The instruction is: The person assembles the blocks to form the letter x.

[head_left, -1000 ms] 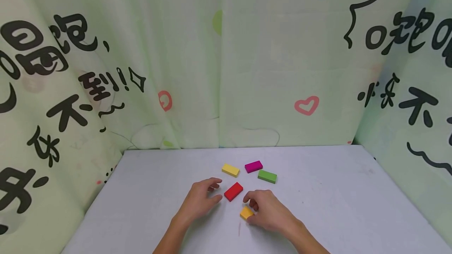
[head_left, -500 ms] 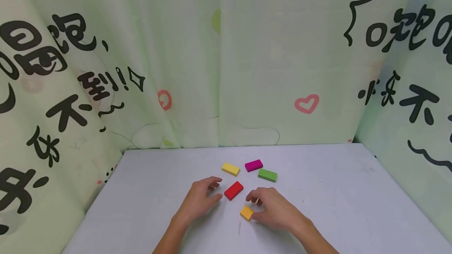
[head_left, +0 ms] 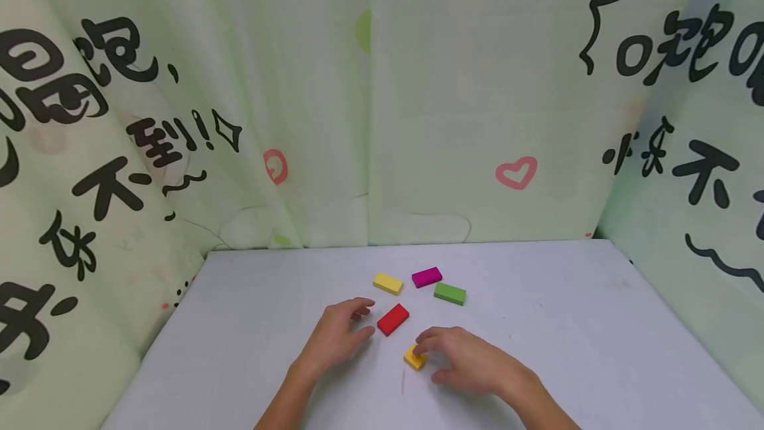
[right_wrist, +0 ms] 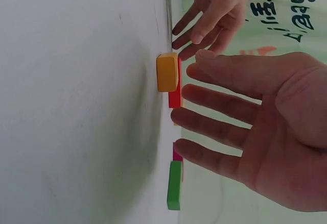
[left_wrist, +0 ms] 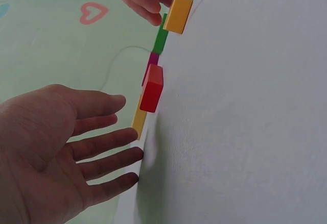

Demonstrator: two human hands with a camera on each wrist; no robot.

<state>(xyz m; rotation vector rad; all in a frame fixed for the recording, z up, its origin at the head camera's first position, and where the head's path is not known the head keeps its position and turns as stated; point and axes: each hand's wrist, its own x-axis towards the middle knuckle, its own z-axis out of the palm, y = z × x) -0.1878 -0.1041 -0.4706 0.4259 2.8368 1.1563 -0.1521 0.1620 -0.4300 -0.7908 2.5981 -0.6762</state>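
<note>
Five blocks on white table, both hands holding nothing

The white table (head_left: pixel 537 337) is flat and pale, with a faint streak (head_left: pixel 402 383) just below the orange block (head_left: pixel 412 361). Pale green curtains (head_left: pixel 436 105) hang behind and to both sides, printed with black lettering (head_left: pixel 107 181) and a pinkish-red heart (head_left: pixel 516 172).

The orange block lies nearest the wearer, beside the right hand (head_left: pixel 471 362). That hand is spread, its fingers extended and gripping nothing; in the head view a fingertip overlaps the block's edge, but contact cannot be confirmed. The left hand (head_left: pixel 339 334) is likewise spread and unloaded, just left of the red block (head_left: pixel 393 320). Farther back lie the yellow block (head_left: pixel 388 283), magenta block (head_left: pixel 426 277) and green block (head_left: pixel 450 294), spaced apart.

Compared with half a second earlier, the right thumb has drawn away from the orange block and a finger now reaches over it. The left hand and all blocks hold their positions on the table.
</note>
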